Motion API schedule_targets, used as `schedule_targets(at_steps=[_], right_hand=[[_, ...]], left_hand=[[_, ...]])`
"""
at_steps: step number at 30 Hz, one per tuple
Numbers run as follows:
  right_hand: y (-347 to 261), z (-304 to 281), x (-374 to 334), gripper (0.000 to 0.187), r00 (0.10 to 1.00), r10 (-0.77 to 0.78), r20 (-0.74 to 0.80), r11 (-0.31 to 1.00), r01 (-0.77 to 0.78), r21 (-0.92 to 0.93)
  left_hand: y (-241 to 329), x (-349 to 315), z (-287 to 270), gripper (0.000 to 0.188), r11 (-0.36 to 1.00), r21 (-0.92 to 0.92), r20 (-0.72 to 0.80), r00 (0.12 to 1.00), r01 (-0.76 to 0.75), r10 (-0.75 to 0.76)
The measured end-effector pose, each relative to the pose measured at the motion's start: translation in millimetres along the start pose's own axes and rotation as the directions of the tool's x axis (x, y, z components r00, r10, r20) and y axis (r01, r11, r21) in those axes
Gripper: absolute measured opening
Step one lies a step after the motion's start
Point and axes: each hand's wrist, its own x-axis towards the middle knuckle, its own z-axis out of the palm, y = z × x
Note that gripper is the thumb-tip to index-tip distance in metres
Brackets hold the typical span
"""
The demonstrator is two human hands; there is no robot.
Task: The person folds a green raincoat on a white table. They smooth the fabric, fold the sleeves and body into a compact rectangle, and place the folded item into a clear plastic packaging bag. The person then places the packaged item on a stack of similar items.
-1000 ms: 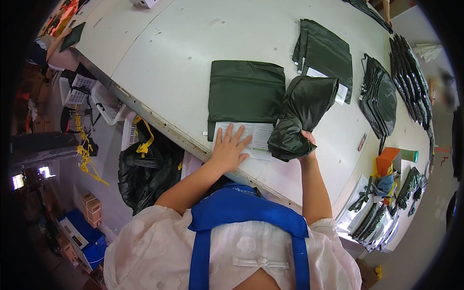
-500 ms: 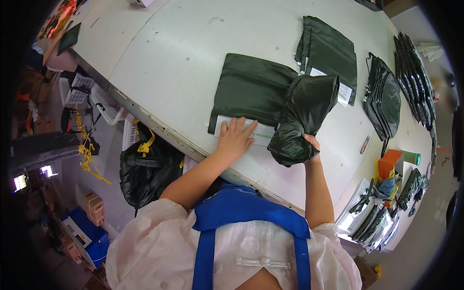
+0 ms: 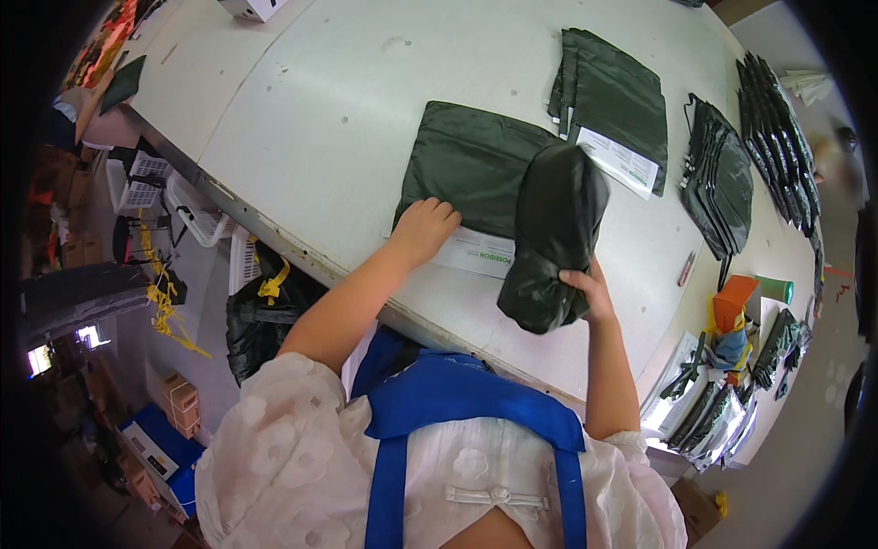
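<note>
A flat dark green fabric bag (image 3: 471, 156) lies on the white table in front of me, with a white printed paper (image 3: 476, 254) sticking out along its near edge. My left hand (image 3: 426, 231) is at the bag's near left corner, its fingers bent together over the edge of the cloth. To the right, my right hand (image 3: 590, 288) grips a stuffed dark green bundle (image 3: 555, 233) around its lower part, thumb on top. The bundle stands tilted over the right end of the flat bag and hides that end.
Beyond lies a stack of flat green bags (image 3: 615, 96) with a white paper (image 3: 617, 160). Further right are more dark bags (image 3: 718, 178), a red cutter (image 3: 687, 269) and an orange box (image 3: 735, 304). White baskets (image 3: 197, 209) stand below the table's left edge; another person's arm (image 3: 94, 112) shows far left.
My left hand has slid left to the bag's corner, and its spread fingers have curled together. My right hand has brought the bundle a little nearer and turned it more upright.
</note>
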Motion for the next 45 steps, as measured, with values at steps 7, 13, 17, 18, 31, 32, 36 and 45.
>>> schedule_targets(at_steps=[7,13,17,18,31,32,36,45], right_hand=[[-33,12,-65,0.061,0.923,0.069,0.378,0.141,0.366,-0.920],[-1,25,-54,0.064,0.973,0.055,0.224,0.119,0.216,-0.969],[-12,31,-60,0.062,0.978,-0.129,-0.167,0.184,-0.141,-0.973],[-9,30,-61,0.063,0.970,-0.153,-0.188,0.160,-0.164,-0.973],[-21,15,-105,0.055,0.942,-0.268,-0.204,0.218,-0.147,-0.965],[-24,8,-110,0.055,0.949,-0.267,-0.170,0.201,-0.118,-0.972],[-39,9,-112,0.052,0.960,-0.137,0.245,0.033,0.251,-0.967],[-15,36,-75,0.057,0.993,0.005,0.121,-0.044,0.121,-0.992]], left_hand=[[-9,19,-39,0.024,0.985,-0.159,0.131,0.987,-0.070,0.092],[18,22,-85,0.021,0.797,-0.503,0.335,0.926,0.333,-0.176],[24,3,-78,0.019,0.974,-0.222,-0.108,0.994,-0.041,0.017],[42,7,-78,0.020,0.965,-0.259,-0.178,0.984,-0.039,-0.008],[55,-35,-88,0.038,0.906,-0.414,0.008,0.996,0.084,-0.089],[48,-47,-76,0.039,0.929,-0.363,0.037,0.997,0.070,-0.061],[50,-55,-65,0.040,0.928,-0.320,0.074,0.982,0.190,-0.175],[50,-51,-87,0.057,0.918,-0.394,0.027,0.999,-0.032,0.047]])
